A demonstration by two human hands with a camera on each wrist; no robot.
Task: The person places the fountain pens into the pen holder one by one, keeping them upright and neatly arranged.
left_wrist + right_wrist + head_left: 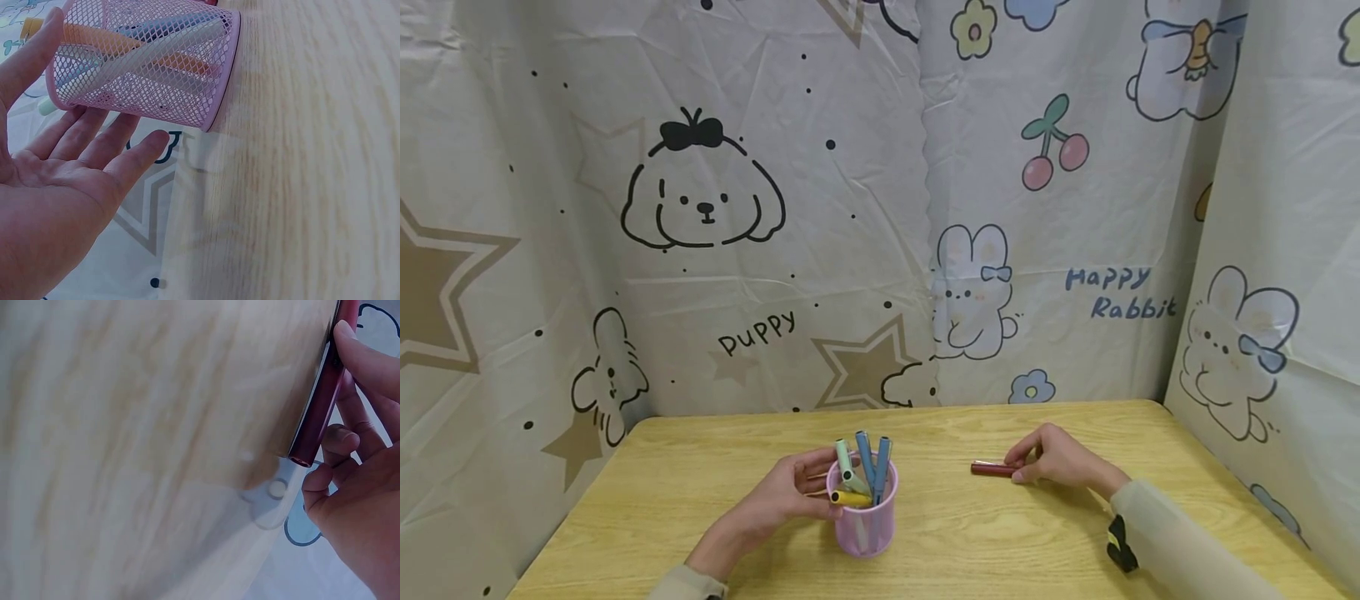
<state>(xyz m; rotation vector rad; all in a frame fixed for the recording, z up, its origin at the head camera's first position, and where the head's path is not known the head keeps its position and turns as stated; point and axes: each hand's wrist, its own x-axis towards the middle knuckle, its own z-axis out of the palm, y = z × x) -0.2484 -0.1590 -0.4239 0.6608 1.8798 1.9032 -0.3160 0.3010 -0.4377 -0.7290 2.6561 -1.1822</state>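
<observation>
A pink mesh pen holder (847,533) stands upright on the table, with several pens in it, among them blue pens (865,458), a pale green pen (843,457) and a yellow-capped pen (850,498). My left hand (778,496) holds the holder from its left side, thumb in front near the rim and fingers behind. In the left wrist view its palm (56,206) is apart from the mesh. Off to the right, my right hand (1063,460) pinches a dark red pen (988,470) between thumb and fingers. The pen lies level at the tabletop; its right end is hidden by the fingers in the head view.
The light wooden table (940,542) ends at a patterned curtain (865,208) along the back. More curtain hangs at both sides. Bare wood lies between the pen holder and the red pen.
</observation>
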